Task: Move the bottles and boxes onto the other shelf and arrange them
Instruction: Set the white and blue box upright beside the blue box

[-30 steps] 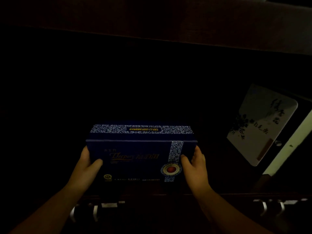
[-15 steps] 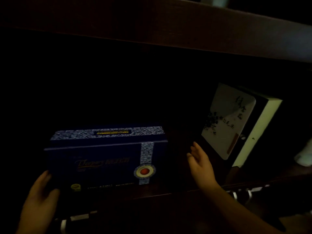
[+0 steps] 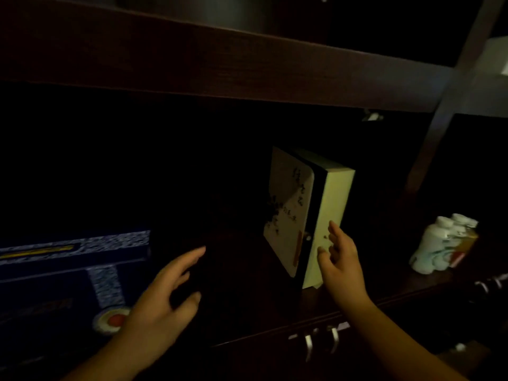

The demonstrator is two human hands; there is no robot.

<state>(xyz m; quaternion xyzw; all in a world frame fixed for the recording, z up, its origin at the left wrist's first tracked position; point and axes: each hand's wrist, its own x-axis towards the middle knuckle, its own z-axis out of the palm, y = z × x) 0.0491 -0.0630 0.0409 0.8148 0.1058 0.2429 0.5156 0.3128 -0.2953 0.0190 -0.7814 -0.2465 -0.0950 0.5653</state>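
Over on the left, the blue box (image 3: 68, 273) lies on the dark shelf (image 3: 390, 295), long side running left to right, its printed front with the red seal facing out toward the room. Both hands were round its ends a moment ago; now they have let it go, so to my eye that box is placed and the work has passed to the next one. The left hand (image 3: 162, 301) hangs in the gap between the two boxes, fingers spread and loose, holding nothing. Next along, the cream box (image 3: 299, 215) stands on end, long axis up and down but tipped, its top leaning left and its lettered face angled to the left. The right hand (image 3: 339, 257) has come across to it and now lies open against its pale side panel near the bottom, fingers slightly apart, touching but not closed round it. Farthest right, a cluster of white bottles (image 3: 439, 246) sits on the same shelf, well apart from either hand
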